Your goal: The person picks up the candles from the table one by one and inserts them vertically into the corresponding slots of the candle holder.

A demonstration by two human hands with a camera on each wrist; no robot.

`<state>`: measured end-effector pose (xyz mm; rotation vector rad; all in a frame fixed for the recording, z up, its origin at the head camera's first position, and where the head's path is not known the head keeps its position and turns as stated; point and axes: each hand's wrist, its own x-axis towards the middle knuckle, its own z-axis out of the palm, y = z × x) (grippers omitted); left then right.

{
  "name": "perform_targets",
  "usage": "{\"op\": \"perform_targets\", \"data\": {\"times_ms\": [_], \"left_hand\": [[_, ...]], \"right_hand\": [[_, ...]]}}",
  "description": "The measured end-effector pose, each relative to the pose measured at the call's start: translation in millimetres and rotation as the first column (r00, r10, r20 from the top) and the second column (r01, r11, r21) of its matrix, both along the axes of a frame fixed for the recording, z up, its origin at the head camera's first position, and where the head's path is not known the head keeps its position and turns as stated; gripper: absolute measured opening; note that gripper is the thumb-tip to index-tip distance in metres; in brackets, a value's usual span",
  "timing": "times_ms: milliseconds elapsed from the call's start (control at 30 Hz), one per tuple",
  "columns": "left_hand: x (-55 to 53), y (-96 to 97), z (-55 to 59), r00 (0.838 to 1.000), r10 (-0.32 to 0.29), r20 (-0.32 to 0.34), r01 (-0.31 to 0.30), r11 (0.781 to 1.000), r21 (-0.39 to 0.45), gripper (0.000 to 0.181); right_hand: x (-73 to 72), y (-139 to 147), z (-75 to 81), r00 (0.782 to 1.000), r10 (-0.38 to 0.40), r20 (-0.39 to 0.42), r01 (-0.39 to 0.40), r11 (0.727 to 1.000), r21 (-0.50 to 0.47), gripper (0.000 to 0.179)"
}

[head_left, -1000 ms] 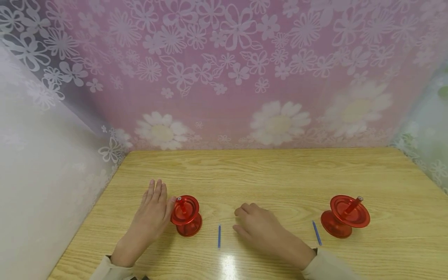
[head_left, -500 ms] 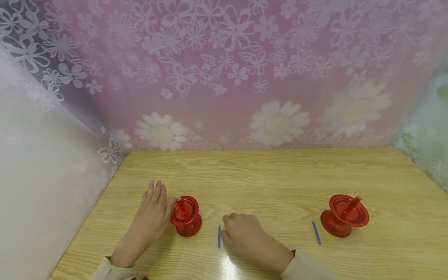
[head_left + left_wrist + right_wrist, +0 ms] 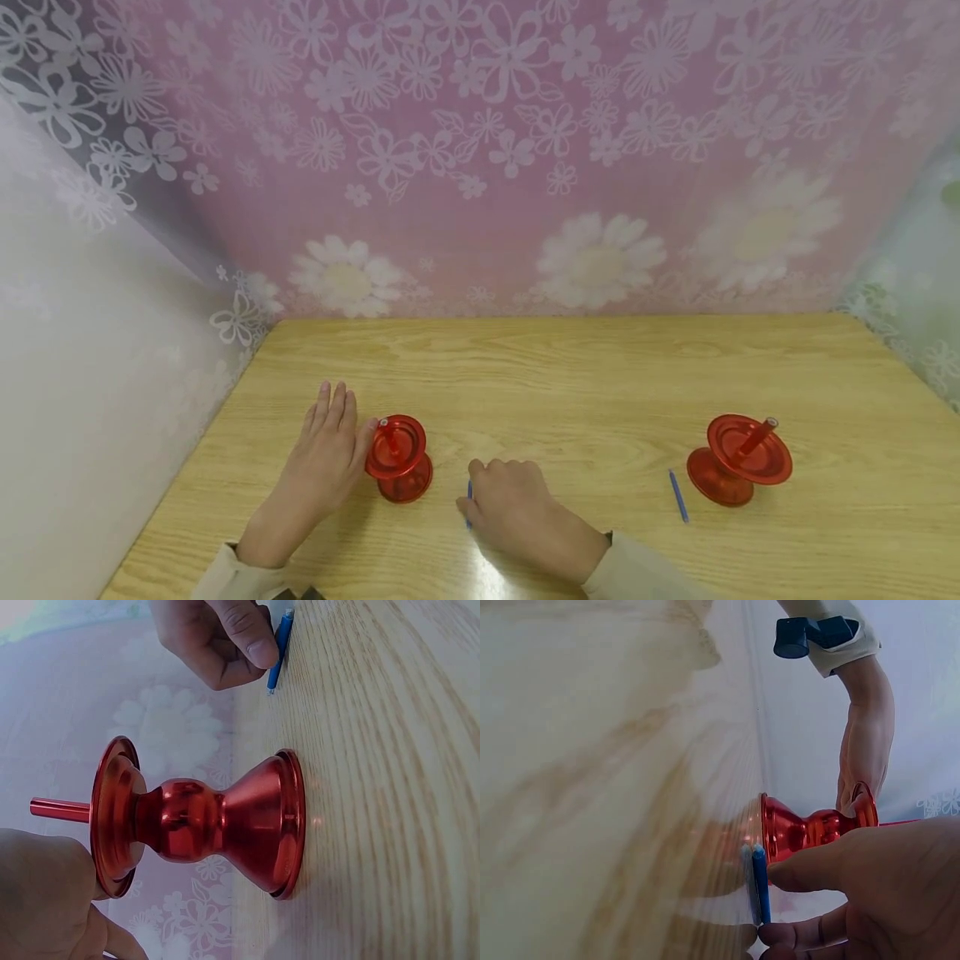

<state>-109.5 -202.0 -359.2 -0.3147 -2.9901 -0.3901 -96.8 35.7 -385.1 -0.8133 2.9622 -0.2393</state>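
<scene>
My left hand (image 3: 322, 454) lies beside a shiny red candlestick (image 3: 396, 450), fingers straight and together, thumb at the rim of its upper dish. In the left wrist view the candlestick (image 3: 217, 825) has a wide base, a rounded middle and a thin tube rising from the dish. My right hand (image 3: 510, 508) is low over the table with curled fingers, partly covering a slim blue stick (image 3: 470, 492). In the right wrist view the thumb is right against the blue stick (image 3: 761, 881), with fingertips by its lower end; I cannot tell whether it is pinched.
Toward the right on the wood-grain table (image 3: 600, 367) stands a second red candlestick (image 3: 738, 458), with another blue stick (image 3: 678, 496) lying beside it. A pink flowered backdrop (image 3: 480, 208) rises behind the table's far edge, and a pale wall (image 3: 97, 333) borders the left.
My right hand has moved left and slightly toward me, from beside the blue stick to partly over it, its fingers more curled. My left hand and both candlesticks keep their places.
</scene>
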Motion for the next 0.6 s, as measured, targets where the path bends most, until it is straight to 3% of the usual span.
{"op": "perform_targets", "data": {"times_ms": [233,600], "left_hand": [[-3.6,3.2,-0.2,1.000,-0.016,0.009,0.016,1.000,0.005,0.064],[0.1,-2.9,-0.2,1.000,-0.016,0.026,0.016,1.000,0.001,0.066]], "right_hand": [[1.2,0.6,-0.6,0.999,-0.011,-0.044,0.011,1.000,-0.007,0.036],[1.9,-7.6,1.3,1.000,-0.012,-0.017,0.013,0.998,0.061,0.030]]}}
